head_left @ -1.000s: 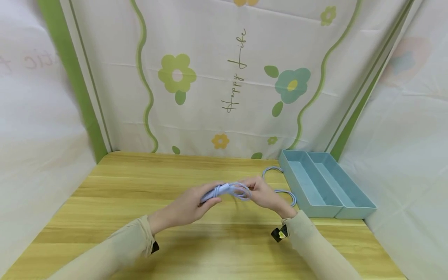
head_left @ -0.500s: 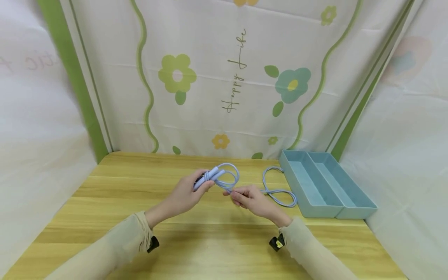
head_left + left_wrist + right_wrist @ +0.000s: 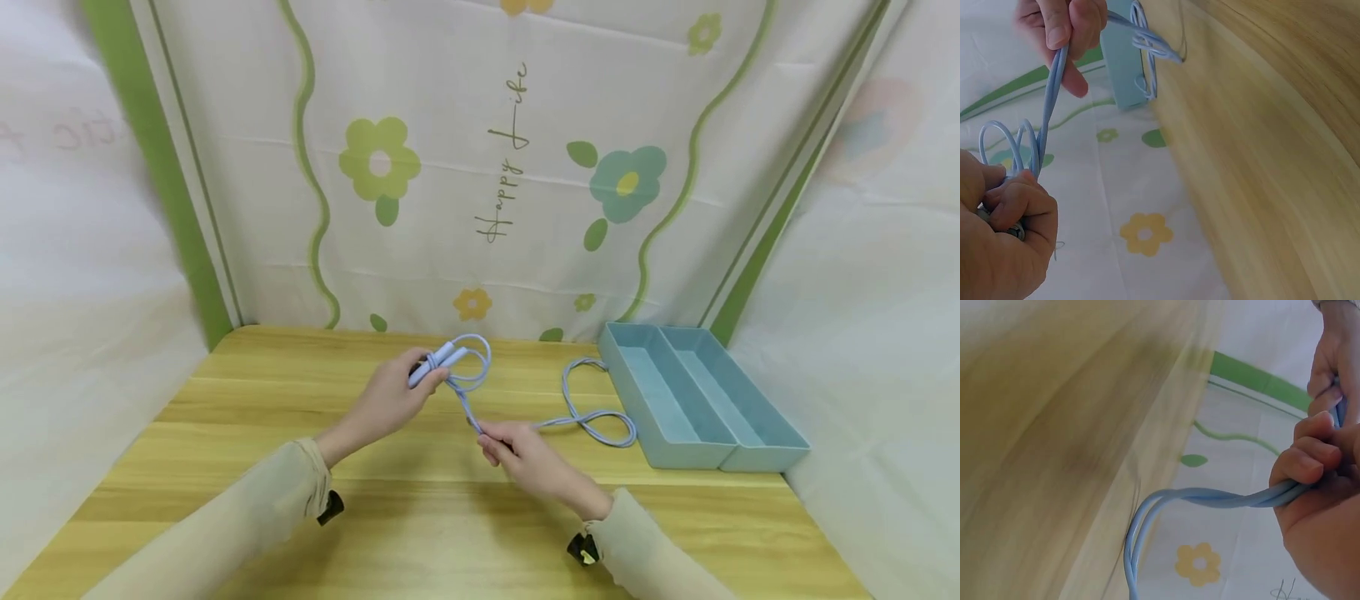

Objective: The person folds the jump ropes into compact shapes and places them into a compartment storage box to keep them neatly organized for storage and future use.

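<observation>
A desk (image 3: 450, 525) with a yellowish wood grain and darker streaks stretches beneath both hands and past them on either side. Its back edge runs beyond the left hand (image 3: 386, 396) and the right hand (image 3: 525, 458), and soft shadows darken the surface below and nearer than them. To the right of the right hand, the doubled light-blue cord (image 3: 592, 414) comes down onto the wood and lies there in a loose, twisted loop. Farther to that hand's right, just beside the loop, rests a light-blue box (image 3: 688, 454) with two long, parallel compartments.
</observation>
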The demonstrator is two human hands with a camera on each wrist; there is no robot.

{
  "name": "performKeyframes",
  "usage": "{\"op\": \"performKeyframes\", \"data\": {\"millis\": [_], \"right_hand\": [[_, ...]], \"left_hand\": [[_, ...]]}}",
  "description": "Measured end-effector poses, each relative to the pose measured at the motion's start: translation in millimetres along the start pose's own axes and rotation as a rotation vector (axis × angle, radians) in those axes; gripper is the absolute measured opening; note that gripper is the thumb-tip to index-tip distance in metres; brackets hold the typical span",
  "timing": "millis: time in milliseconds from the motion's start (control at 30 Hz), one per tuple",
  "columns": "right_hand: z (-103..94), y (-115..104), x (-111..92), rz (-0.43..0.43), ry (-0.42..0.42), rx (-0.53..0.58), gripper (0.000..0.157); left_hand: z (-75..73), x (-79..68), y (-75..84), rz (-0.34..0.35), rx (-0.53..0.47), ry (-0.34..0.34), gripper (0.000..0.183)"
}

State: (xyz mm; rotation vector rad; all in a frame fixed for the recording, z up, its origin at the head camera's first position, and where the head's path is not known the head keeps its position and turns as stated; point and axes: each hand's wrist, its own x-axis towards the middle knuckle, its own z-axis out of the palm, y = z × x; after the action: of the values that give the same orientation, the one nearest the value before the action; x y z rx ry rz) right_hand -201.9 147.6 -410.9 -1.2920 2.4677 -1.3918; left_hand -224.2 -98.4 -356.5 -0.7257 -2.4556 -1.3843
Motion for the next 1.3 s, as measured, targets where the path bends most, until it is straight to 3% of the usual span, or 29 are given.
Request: {"op": "performKeyframes", "data": {"millis": [167,367,533,700,900,1167,1300], "right_hand": [[6.6,-9.1,6.3,-0.001,-0.057,-0.075,0.018],[7.6,-20.1,6.4,-0.010,-0.040,-0.173,0.017],[0.9,-24.2,3.4,0.020,-0.041,-0.151,0.023],[-5.5,-23.5,0.0,0.033,-0.073,-0.129,0.024],[-17.6,-25.8,-2.4,0.066,-0.033,-0.213,0.018],[-25.0,-30.2,-1.4,0.053,-0.026,-0.306,0.019],[-25.7,-30.4,-2.9,0.068,-0.024,-0.298,0.019]], "left_hand": [[7.5,6.1,5.1,-0.025,0.033,-0.007,0.024],[13.5,11.0,2.7,0.087,0.111,-0.046,0.024],[11.4,11.1,-3.4,0.177,0.136,-0.094,0.014],[10.9,11.4,-5.0,0.208,0.180,-0.187,0.012],[11.7,12.5,-5.3,0.219,0.174,-0.283,0.011],[12.5,15.5,-2.3,0.355,0.291,-0.353,0.022],[12.7,13.7,-2.4,0.409,0.311,-0.441,0.023]]}}
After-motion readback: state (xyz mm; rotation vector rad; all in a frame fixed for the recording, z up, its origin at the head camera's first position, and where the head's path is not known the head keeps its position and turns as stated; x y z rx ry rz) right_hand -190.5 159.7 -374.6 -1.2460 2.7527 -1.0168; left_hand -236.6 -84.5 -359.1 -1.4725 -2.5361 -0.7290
